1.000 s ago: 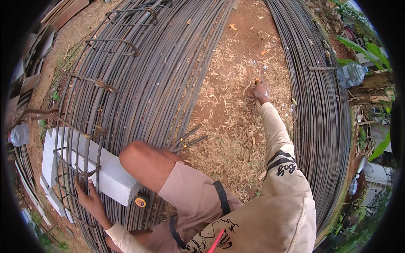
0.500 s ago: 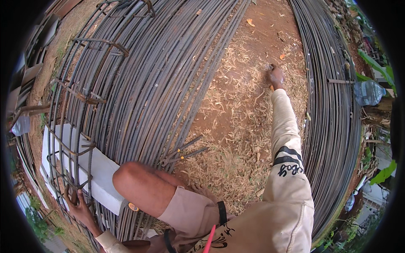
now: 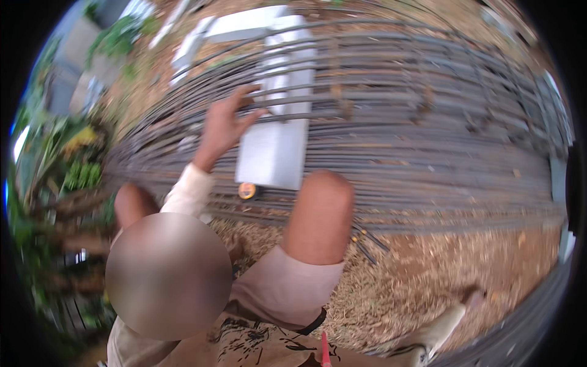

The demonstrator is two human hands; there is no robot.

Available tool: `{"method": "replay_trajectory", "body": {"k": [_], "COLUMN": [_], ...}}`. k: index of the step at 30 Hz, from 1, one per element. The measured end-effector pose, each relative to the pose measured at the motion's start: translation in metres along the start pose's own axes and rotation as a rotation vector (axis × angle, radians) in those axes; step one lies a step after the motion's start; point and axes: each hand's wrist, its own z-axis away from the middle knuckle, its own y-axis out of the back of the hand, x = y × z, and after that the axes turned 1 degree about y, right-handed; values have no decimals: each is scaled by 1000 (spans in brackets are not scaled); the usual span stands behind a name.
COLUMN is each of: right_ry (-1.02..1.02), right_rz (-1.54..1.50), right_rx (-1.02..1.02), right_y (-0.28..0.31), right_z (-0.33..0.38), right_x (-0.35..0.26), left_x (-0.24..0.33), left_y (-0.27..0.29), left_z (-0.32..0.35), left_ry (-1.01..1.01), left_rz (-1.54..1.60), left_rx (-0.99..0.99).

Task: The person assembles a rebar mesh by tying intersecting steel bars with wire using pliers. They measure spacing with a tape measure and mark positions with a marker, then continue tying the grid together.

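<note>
My left hand (image 3: 225, 125) reaches forward to a rebar cage (image 3: 361, 98), its fingers and thumb bent round the bars near their ends. The cage lies sideways over a white block (image 3: 272, 162) that spans the pile of long steel bars. By the block's near end sits a small round yellow and black thing (image 3: 247, 191), like a tape measure. My right hand (image 3: 474, 298) is stretched far out to the right, low over the leaf-strewn ground. Motion blur hides its fingers and whatever may be in them.
Long loose rebars (image 3: 428, 183) cover the ground ahead. Between my right knee and my right arm lies a long-handled tool (image 3: 367, 244), partly hidden. Another bundle of bars (image 3: 520, 333) runs along the lower right. More white blocks (image 3: 241, 25) lie beyond the cage. Plants (image 3: 85, 165) stand at the left.
My head has swung left, so the cage and the white block now lie ahead. My left hand stays at the cage bars; my right arm is still stretched out to the right.
</note>
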Motion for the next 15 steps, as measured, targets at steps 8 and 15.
{"method": "replay_trajectory", "body": {"k": [8,15], "right_ry": [-27,120], "right_rz": [-454,-674], "right_rx": [-233,-391], "right_y": [-56,-55], "right_z": [93,219], "right_x": [-203,-415], "left_x": [-23,-21], "left_y": [4,6], "left_z": [44,32], "left_ry": [35,-17], "left_rz": [-44,-51], "left_rx": [105,61]}}
